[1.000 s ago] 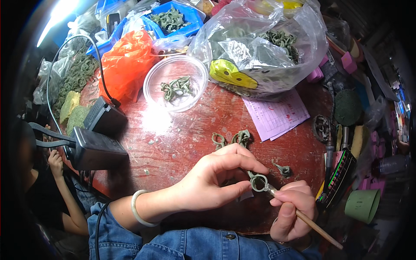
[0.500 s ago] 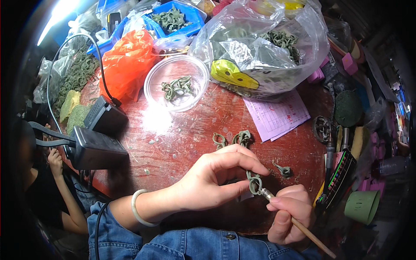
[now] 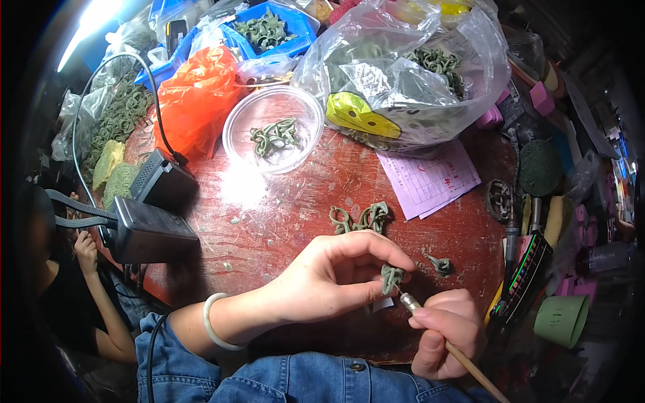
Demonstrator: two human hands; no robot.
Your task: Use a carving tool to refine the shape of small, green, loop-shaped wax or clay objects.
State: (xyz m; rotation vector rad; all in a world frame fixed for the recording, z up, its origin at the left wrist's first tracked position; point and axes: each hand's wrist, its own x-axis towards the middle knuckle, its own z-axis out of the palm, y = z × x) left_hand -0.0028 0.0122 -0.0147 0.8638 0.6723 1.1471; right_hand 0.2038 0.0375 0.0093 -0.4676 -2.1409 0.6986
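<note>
Between the thumb and fingers of my left hand (image 3: 329, 272) is a small green wax piece (image 3: 392, 278) with looped, curling shapes. My right hand (image 3: 449, 334) grips a wooden-handled carving tool (image 3: 463, 361) with a metal collar. The tool's thin tip meets or nearly meets the lower edge of the green piece; I cannot tell if they touch. A loose green piece (image 3: 440, 264) lies on the red table just right of my left fingertips. More looped green pieces (image 3: 366, 217) rest beyond my left hand, partly hidden by it.
A clear round tub (image 3: 310, 144) holding green pieces stands beyond, beside an orange plastic bag (image 3: 195, 101). A clear bag (image 3: 376, 80) and pink paper (image 3: 430, 180) lie at the back right. Two black boxes (image 3: 154, 232) stand left. A green cup (image 3: 562, 321) is at right.
The green piece has been turned in my left fingers, so its loop no longer faces up. My right hand and tool have shifted slightly left. My left hand has dipped a little nearer.
</note>
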